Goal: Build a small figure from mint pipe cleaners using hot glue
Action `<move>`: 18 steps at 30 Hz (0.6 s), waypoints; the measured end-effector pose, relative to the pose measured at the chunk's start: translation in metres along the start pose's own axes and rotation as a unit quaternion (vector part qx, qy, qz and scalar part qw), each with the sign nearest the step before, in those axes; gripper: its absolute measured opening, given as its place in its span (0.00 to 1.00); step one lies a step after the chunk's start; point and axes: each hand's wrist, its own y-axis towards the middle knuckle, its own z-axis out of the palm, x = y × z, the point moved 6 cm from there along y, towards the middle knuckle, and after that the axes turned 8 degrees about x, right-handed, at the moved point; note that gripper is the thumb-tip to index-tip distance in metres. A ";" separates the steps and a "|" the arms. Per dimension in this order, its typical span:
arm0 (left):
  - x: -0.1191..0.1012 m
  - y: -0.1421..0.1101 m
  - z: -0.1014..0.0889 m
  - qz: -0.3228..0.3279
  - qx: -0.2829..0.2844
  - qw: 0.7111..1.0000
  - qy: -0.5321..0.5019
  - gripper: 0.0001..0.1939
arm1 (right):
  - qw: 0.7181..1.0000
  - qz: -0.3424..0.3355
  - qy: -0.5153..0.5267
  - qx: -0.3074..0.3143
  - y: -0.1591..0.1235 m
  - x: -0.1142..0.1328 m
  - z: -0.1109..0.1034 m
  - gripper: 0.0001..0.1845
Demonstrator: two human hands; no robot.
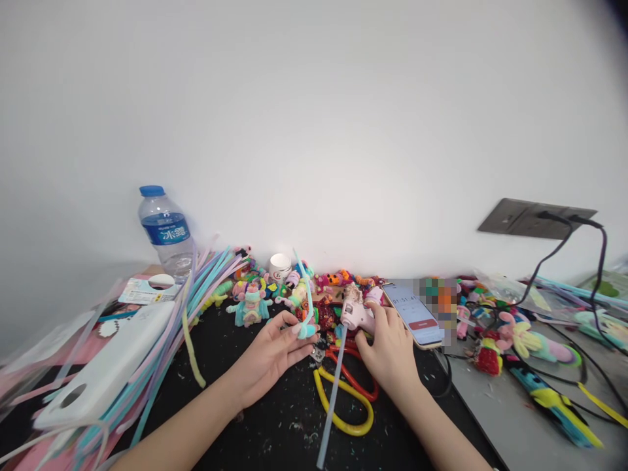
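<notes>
Between the fingertips of my left hand [272,353] is a light-blue pipe cleaner [309,297], its lower end coiled into a small roll and its free end pointing up. My right hand [390,347] is wrapped round a pale pink hot glue gun [358,315]. A long translucent glue stick [331,399] sticks out of the gun toward me. Below the gun, yellow-handled scissors [350,428] and a red-handled cutting tool [366,369] lie on the black mat [275,425]. Their upper parts are partly hidden.
Several pipe-cleaner figures, one a blue-and-pink doll [250,304], crowd the wall side. Pipe-cleaner bundles [196,314], a white plastic holder [108,366] and a water bottle [167,229] are left. A phone [412,314] stands right, near cables [598,281] from a wall socket [524,219].
</notes>
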 end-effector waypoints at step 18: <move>-0.009 0.003 -0.010 0.063 -0.038 0.997 0.017 0.06 | 0.916 -0.173 0.356 0.069 -0.015 0.025 -0.004 0.12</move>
